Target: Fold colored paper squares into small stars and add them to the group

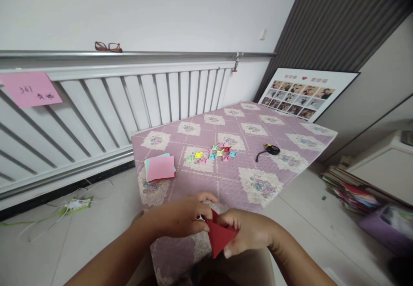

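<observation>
A folded piece of red paper (221,236) is held above the near edge of the table, between both hands. My left hand (190,217) pinches its left side with thumb and fingers. On the right side my right hand (247,232) grips it, the thumb below and the curled fingers at the upper fold. Farther back on the table lies a group of several small folded paper pieces (220,153) in pink, yellow, green, blue and red. A stack of coloured paper sheets (161,167), pink on top, rests at the table's left side.
The table (226,187) has a purple floral cloth. A black object with a strap (272,149) lies on its right part. Behind stand a white radiator (122,101) and a photo board (303,92). Glasses (109,47) sit on the pipe; a power strip (77,205) is on the floor.
</observation>
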Demonstrator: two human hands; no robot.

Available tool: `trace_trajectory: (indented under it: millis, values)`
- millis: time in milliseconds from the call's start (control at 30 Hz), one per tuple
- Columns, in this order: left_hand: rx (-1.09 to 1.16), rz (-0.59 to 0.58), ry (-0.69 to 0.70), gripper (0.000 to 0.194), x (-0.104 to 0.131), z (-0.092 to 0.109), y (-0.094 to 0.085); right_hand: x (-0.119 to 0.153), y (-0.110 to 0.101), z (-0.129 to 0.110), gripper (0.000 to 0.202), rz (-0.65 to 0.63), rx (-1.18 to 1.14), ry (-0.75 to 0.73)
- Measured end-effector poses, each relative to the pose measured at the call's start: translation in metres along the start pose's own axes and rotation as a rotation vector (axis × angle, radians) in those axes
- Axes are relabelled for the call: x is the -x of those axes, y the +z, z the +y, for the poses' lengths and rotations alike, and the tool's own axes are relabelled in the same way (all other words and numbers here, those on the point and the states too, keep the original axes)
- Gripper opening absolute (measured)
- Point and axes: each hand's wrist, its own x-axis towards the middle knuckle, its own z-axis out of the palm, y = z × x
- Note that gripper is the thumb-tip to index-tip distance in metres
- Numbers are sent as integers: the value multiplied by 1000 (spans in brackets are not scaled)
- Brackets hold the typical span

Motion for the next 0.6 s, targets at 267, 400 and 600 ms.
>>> trace_trajectory:
  millis: [267,400,600]
  values:
    - [34,25,0,14,2,-5,-1,0,3,-1,30,-12,-21,21]
    - [65,41,15,8,6,-7,-3,1,4,-3,30,22,-64,29]
    - [111,80,6,10,9,-10,-2,0,9,1,27,115,-118,-37]
